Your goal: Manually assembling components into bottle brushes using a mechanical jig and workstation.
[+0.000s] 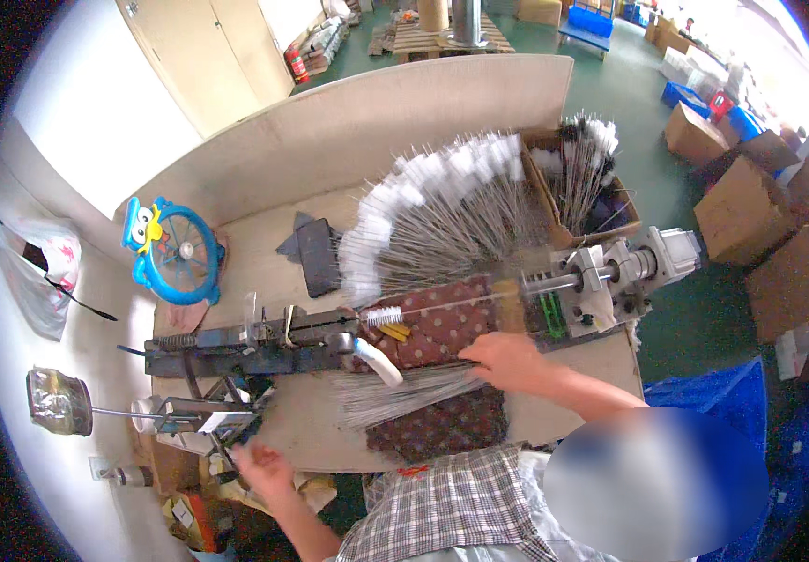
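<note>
A twisting machine runs across the table, with its metal spindle (568, 281) on the right and a dark rail (236, 354) on the left. Between them stretches a thin twisted wire, ending in a white-bristled brush (384, 317) at the rail. My right hand (509, 363) is over the front of the table, fingers bent and close together at the right ends of a bundle of loose wires (404, 395). Whatever its fingertips hold is too small to make out. Low on the left, my left hand (266, 473) has loosely curled, parted fingers beside the machine's metal lever frame (217, 417).
Behind the machine lies a large fan of white-tipped wire brushes (451, 206), beside a cardboard box (601, 225) of more brushes. A blue toy-shaped fan (179, 251) and a dark phone (317, 258) occupy the left. Dotted brown cloth (437, 426) covers part of the front.
</note>
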Tool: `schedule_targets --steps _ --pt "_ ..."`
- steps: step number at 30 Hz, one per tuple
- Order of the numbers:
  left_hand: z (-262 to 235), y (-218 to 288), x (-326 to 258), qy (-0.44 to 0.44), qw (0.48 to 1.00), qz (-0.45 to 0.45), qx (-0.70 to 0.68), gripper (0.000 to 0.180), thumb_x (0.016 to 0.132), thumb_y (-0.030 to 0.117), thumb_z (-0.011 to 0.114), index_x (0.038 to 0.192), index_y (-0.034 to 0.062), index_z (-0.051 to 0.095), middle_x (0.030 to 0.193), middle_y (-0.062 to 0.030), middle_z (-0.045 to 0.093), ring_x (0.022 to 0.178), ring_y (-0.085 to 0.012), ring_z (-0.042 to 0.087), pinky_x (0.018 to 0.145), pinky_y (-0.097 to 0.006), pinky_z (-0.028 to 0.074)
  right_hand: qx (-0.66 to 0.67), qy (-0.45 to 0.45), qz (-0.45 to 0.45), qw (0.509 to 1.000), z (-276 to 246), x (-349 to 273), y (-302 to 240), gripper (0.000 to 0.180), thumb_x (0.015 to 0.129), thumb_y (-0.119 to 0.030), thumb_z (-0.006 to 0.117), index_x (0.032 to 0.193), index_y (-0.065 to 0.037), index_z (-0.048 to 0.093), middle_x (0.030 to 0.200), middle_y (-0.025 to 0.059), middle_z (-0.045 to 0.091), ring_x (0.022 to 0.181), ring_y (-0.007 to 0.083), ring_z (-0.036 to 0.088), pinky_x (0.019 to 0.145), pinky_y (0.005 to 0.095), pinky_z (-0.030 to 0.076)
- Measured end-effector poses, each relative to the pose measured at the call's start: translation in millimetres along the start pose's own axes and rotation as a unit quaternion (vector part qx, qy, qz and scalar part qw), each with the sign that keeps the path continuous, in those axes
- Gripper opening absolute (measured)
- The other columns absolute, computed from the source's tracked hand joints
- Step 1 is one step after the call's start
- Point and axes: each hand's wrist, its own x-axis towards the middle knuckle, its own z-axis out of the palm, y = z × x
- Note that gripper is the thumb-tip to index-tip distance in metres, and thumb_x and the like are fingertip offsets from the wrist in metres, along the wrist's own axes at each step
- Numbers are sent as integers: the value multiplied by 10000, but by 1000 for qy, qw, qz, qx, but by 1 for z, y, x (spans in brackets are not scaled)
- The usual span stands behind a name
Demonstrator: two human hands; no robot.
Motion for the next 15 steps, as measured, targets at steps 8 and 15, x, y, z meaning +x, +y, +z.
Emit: schedule_targets --steps 8,15 --pt "-26 69 23 191 966 162 56 371 812 371 645 971 46 563 845 -30 582 813 -142 579 648 -267 472 -100 -108 -22 989 6 18 11 140 784 -238 579 815 -115 637 811 77 596 824 285 609 667 418 506" --pt "24 -11 -24 120 980 160 15 267 869 266 571 1010 39 562 912 -64 606 843 -170 591 724 -285 494 -71 -114 19 991 0 14 11 152 818 -242 551 837 -107 619 843 95 619 822 298 621 673 432 504"
